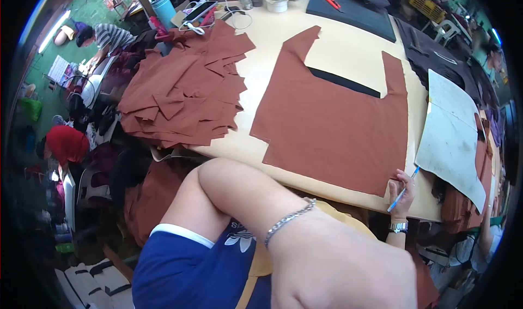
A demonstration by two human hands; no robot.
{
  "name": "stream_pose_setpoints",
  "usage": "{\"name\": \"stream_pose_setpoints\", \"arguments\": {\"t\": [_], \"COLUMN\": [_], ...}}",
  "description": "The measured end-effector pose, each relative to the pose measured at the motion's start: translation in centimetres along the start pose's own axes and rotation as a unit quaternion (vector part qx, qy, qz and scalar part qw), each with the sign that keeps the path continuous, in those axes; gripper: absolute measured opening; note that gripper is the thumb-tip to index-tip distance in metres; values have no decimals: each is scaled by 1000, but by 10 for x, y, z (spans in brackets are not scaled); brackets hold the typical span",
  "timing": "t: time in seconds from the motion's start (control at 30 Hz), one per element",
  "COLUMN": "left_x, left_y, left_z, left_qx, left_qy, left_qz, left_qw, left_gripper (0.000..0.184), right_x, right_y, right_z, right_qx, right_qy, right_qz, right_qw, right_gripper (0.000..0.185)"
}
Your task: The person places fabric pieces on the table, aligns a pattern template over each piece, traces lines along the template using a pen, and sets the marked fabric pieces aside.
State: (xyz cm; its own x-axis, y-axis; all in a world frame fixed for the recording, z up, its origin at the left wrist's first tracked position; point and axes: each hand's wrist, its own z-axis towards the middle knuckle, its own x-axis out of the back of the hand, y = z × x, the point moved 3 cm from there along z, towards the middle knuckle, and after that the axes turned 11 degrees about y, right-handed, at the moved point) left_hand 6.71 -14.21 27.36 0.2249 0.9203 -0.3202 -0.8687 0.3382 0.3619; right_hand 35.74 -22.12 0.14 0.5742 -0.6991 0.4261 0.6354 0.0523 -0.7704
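My left hand (343,265) is very close to the camera at the bottom, below a chain bracelet; its fingers are out of sight. At the table's front edge, my right hand (401,193) holds a blue and white pen (397,198), beside the lower right corner of a cut reddish-brown fabric piece (338,129). That piece lies flat, with a dark strip (348,84) showing behind its curved cutout. Left of it is a heaped stack of reddish-brown fabric pieces (185,91).
The cream table (261,53) bears a dark board (354,14) with red scissors (331,1), a phone (200,11), cables and a white tub (275,2). A pale pattern sheet (452,140) hangs at the right. Other people work at the far left and right.
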Motion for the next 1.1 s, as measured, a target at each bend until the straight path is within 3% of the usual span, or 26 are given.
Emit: {"name": "stream_pose_setpoints", "arguments": {"t": [0.07,0.1,0.17,0.2,0.3,0.33,0.4,0.7,0.83,1.1], "left_x": [9,18,48,70,122,133,134,139,138,137], "left_y": [2,0,-13,-19,-4,2,15,13,11,12], "left_z": [-8,-17,-51,-79,-169,-203,-232,-242,-240,-240], "left_qx": [30,69,234,297,312,341,322,340,323,280], "left_qy": [-10,-21,-30,-41,-18,-19,29,117,125,105], "left_qz": [35,71,193,356,689,723,759,763,777,798], "left_qw": [999,995,953,885,653,601,564,538,526,523], "left_gripper": [32,31,25,24,38,42,45,31,19,15], "right_x": [1,1,-3,-3,-2,-3,-5,-7,-7,-10], "right_y": [0,-15,-10,-8,-14,-15,-16,-22,-20,-18], "right_z": [1,6,6,3,7,8,8,11,10,10], "right_qx": [2,76,77,75,85,81,84,60,68,25], "right_qy": [8,4,-2,-10,-7,-6,-9,-31,-43,-37], "right_qz": [-20,-85,-68,-60,-86,-89,-88,-104,-104,-59], "right_qw": [1000,993,995,995,993,993,993,992,991,997], "right_gripper": [32,33,33,33,34,35,34,34,34,34]}}
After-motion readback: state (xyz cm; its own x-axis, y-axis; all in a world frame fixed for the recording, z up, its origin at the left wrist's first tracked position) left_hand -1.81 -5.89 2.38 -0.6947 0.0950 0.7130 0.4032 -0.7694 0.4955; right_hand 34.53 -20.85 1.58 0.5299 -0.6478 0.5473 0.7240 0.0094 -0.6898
